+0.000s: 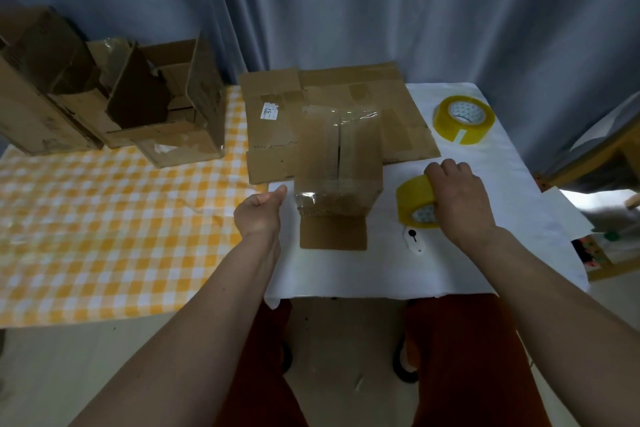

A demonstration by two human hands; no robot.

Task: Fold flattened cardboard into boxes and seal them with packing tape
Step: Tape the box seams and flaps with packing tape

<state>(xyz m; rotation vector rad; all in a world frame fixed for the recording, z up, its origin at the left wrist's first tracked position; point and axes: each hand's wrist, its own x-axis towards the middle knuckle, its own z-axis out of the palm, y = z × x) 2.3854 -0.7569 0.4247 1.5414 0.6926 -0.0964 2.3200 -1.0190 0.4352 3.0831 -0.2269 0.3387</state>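
**Tape run across the box**

Done boxes (114,97) wait left. Left hand (259,210) pinches, apparently, a tape end beside the box (339,163); right hand (457,198) clamps the roll (415,204), likely keeping the strip taut.

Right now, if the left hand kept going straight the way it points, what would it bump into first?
Probably the flattened cardboard sheet lying just beyond the left hand. The hand points up and slightly right, and the small taped box sits just right of that line, though depth is hard to judge.
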